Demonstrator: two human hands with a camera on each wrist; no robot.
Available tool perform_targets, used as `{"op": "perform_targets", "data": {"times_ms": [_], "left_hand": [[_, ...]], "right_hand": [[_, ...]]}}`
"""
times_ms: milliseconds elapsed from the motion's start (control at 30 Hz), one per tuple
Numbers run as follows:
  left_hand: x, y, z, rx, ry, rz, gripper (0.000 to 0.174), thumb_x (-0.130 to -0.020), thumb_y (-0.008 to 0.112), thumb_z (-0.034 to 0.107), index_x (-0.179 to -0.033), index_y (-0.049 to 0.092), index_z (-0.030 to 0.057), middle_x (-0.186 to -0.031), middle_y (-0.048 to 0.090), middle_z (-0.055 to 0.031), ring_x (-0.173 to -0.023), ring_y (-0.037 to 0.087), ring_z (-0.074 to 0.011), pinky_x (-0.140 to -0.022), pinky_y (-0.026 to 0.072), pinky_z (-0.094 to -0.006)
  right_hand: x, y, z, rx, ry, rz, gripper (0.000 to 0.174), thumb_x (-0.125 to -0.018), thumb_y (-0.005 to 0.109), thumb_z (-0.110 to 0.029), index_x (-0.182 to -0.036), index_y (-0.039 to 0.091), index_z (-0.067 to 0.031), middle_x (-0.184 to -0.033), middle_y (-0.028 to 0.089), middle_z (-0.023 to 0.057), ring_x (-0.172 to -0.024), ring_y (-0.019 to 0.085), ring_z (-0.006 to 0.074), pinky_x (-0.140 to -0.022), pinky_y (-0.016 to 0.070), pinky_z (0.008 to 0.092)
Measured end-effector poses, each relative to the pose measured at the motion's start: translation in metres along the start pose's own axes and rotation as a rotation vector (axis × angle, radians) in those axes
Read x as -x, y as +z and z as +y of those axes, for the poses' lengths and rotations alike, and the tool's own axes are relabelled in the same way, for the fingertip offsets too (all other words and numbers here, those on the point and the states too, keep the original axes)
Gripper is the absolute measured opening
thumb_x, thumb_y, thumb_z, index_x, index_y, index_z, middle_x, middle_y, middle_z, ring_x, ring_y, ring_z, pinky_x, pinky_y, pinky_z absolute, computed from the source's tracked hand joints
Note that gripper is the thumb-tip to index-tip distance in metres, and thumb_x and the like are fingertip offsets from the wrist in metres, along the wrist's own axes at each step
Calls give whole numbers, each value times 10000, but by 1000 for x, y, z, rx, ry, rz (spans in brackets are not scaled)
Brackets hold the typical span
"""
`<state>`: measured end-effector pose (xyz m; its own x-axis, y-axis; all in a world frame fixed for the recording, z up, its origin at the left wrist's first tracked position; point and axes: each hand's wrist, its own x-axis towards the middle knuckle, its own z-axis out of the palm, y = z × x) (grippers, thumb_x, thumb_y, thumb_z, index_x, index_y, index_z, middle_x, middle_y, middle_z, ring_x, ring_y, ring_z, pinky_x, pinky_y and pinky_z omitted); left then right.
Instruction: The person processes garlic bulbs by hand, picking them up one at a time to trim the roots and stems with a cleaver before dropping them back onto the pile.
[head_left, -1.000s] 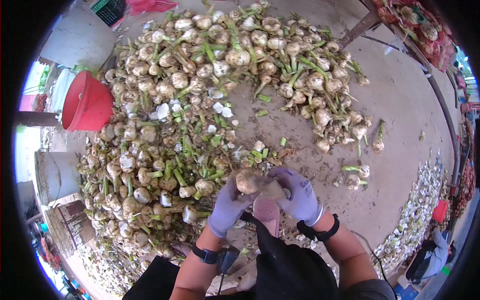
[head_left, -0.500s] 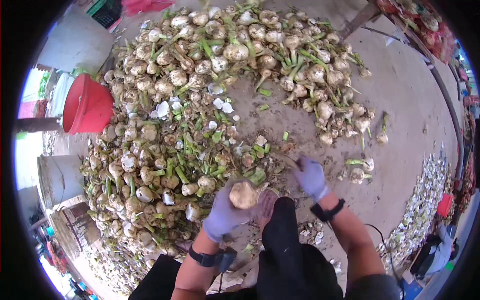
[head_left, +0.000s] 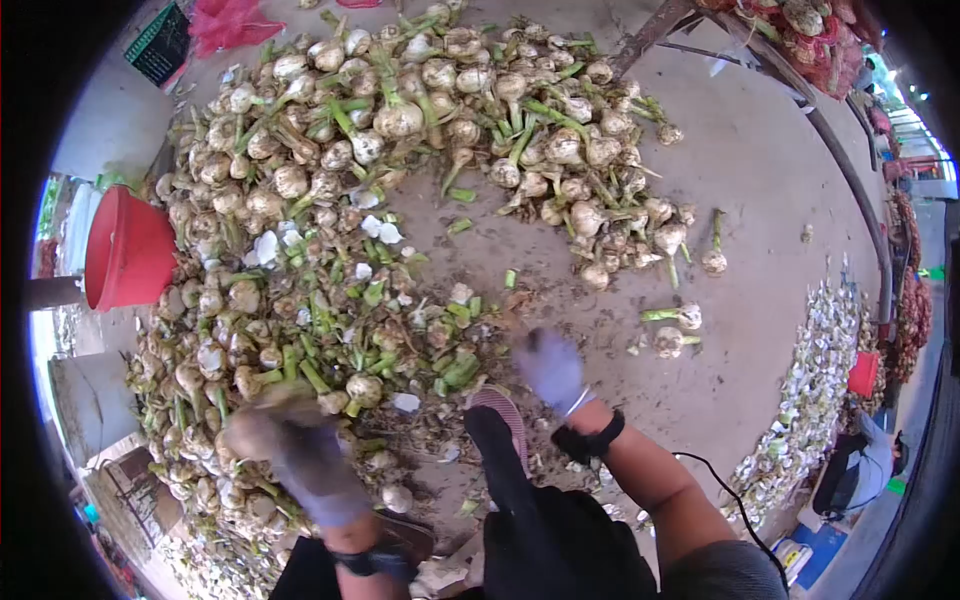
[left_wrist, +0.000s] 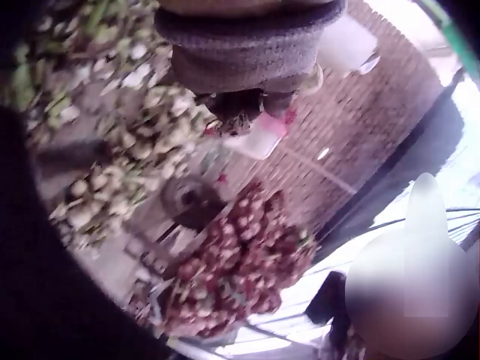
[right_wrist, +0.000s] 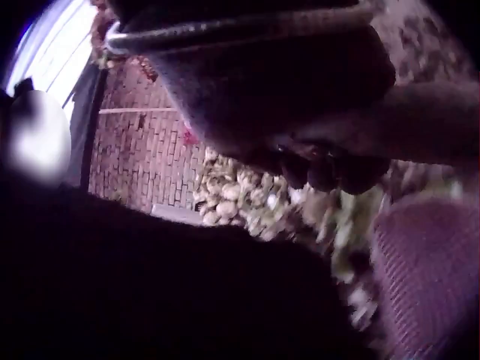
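Observation:
My left hand, gloved in pale purple and blurred by motion, is over the heap of trimmed garlic bulbs at the left. A tan garlic bulb is at its fingers, blurred along with them. In the left wrist view the glove shows mostly its back and cuff. My right hand, in the same kind of glove, is just beyond the pink mesh shoe. Its fingers curl round a knife, whose broad dull blade shows in the right wrist view.
A large pile of garlic with stems spreads across the floor ahead. Cut green stalks and skins lie between the piles. A red bucket stands at the left. A person sits far right, near scattered garlic.
My left hand has swung left from beside the shoe to over the trimmed heap, taking the bulb with it. The right hand, apart from the bulb, stays near the shoe with the knife. The head view has shifted.

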<state>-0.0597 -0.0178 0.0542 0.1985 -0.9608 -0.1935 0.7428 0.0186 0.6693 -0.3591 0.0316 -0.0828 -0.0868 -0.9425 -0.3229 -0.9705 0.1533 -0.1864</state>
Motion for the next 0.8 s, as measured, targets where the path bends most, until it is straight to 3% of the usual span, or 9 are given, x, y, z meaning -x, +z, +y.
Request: {"op": "perform_targets", "data": {"times_ms": [100,167,267,333,400,467,633,700,800], "left_hand": [[-16,-81,73,54,150,72,379,-903,634,311,-1145,564,27,-1092,608,-96,-978,596,-191,-868,523,-342],[-14,-94,64,213,75,252,316,-901,639,246,-1128,587,32,-1137,620,-102,-1022,595,-205,-904,505,-355],[6,-21,-15,-482,-72,144,500,-868,659,157,-1311,471,22,-1327,511,-123,-1177,528,-236,-978,455,-377],[21,6,-50,-920,-263,-232,735,-824,708,151,-1434,320,19,-1416,410,-141,-1274,449,-244,-1028,403,-372],[24,18,-90,-1173,-102,-537,715,-792,744,173,-1389,383,22,-1374,452,-148,-1222,489,-252,-1014,402,-368],[30,16,-109,-1026,-258,-502,707,-781,756,181,-1370,397,23,-1339,477,-147,-1189,507,-254,-998,411,-366],[23,22,-89,-1157,-212,-497,670,-754,780,193,-1299,431,18,-1190,555,-134,-1077,559,-246,-940,440,-353],[21,17,-86,-904,-366,-435,642,-754,777,201,-1276,445,28,-1111,573,-121,-1051,560,-223,-911,448,-334],[15,19,-77,-1049,-305,-500,579,-739,774,148,-1219,471,34,-1077,571,-90,-995,558,-188,-874,455,-317]], "right_hand": [[-35,-62,54,-123,146,384,486,-762,679,-329,-1141,581,-41,-1152,593,151,-952,620,323,-842,499,375],[-60,-43,90,137,152,212,491,-753,686,-290,-1156,569,-37,-1201,557,139,-992,597,313,-851,489,377],[-66,-42,94,94,61,144,468,-769,681,-289,-1143,576,-28,-1183,569,154,-1020,592,315,-857,483,394],[-50,-65,53,-193,99,183,442,-775,692,-270,-1124,585,-22,-1064,621,151,-950,622,293,-811,494,374],[-22,-117,-12,-931,344,-234,429,-772,714,-278,-1077,597,0,-915,646,147,-843,638,264,-752,499,346],[3,-107,-44,-1337,214,-303,397,-775,721,-271,-1039,605,2,-813,633,137,-749,625,228,-705,494,318],[9,-124,-49,-880,-289,-48,395,-672,684,-194,-1029,608,-44,-982,627,105,-819,640,243,-674,487,348],[11,-132,-52,-298,-512,-45,392,-597,672,-241,-934,581,-61,-977,596,106,-787,619,293,-658,481,395],[9,-133,-57,-287,-551,-117,399,-576,664,-267,-906,566,-66,-969,569,117,-785,594,325,-676,476,417]]}}
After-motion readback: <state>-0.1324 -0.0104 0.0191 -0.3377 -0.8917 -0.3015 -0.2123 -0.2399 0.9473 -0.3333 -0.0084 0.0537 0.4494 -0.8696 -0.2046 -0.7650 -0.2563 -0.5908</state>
